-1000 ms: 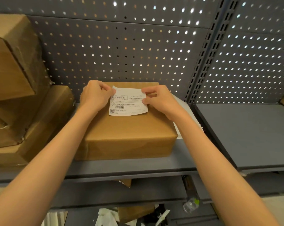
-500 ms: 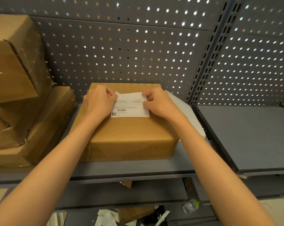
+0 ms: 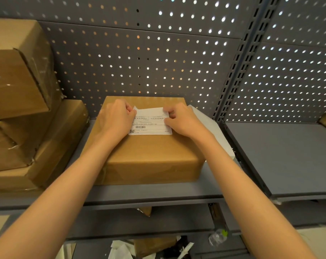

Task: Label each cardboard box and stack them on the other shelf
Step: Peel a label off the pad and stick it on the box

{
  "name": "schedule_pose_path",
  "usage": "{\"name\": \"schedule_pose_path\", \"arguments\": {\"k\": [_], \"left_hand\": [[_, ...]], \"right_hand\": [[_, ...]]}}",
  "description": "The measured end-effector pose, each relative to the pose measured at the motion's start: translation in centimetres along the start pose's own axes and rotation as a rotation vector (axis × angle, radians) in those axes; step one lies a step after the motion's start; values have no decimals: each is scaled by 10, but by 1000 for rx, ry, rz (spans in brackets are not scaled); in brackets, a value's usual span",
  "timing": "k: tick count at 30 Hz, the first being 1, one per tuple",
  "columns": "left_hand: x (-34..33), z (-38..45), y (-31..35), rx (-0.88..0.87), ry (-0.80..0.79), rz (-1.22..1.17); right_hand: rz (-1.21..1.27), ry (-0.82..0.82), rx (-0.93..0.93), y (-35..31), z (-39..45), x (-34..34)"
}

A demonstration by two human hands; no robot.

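While both hands work on top of it, the scene reads so:
Cardboard box (image 3: 151, 156): lies flat on the grey shelf (image 3: 158, 193), near the middle, close to the perforated back panel (image 3: 139, 62).
Label (image 3: 151, 123): white, printed with a barcode and a square code, on the far part of the box top; its far edge lifts slightly.
Left hand (image 3: 115, 118): fingers curled, grip pinching the label's far left corner.
Right hand (image 3: 182, 120): fingers curled, grip pinching the label's right edge.
Stacked boxes (image 3: 24, 109): piled at the left of the same shelf.
Other shelf (image 3: 289, 156): to the right, past the slotted upright (image 3: 238, 62).
White sheet (image 3: 214, 131): just right of the box, behind the right wrist.
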State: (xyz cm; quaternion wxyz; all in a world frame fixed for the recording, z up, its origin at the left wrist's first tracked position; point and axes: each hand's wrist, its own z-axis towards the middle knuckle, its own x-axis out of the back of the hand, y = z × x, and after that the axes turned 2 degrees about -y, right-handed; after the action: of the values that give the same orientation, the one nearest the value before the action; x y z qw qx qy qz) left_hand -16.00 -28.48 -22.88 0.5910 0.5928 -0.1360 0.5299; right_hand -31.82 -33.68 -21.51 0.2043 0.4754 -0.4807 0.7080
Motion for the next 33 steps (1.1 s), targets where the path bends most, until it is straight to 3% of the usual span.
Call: {"name": "schedule_pose_path", "arguments": {"k": [9, 14, 19, 24, 29, 33], "left_hand": [[-1, -3, -3, -99, 42, 148], [-5, -11, 2, -136, 82, 321], [4, -11, 1, -187, 89, 316], [6, -11, -2, -444, -137, 171], [8, -16, -1, -426, -377, 140], [10, -19, 1, -418, -459, 180]], "right_hand": [[-54, -9, -32, 2, -6, -2], [-43, 92, 152, -8, -13, -3], [-42, 10, 242, -23, -15, -10], [-54, -108, 233, -30, -17, -14], [-81, -205, 173, -30, -19, -15], [-151, -263, 171, -29, -18, -17]]}}
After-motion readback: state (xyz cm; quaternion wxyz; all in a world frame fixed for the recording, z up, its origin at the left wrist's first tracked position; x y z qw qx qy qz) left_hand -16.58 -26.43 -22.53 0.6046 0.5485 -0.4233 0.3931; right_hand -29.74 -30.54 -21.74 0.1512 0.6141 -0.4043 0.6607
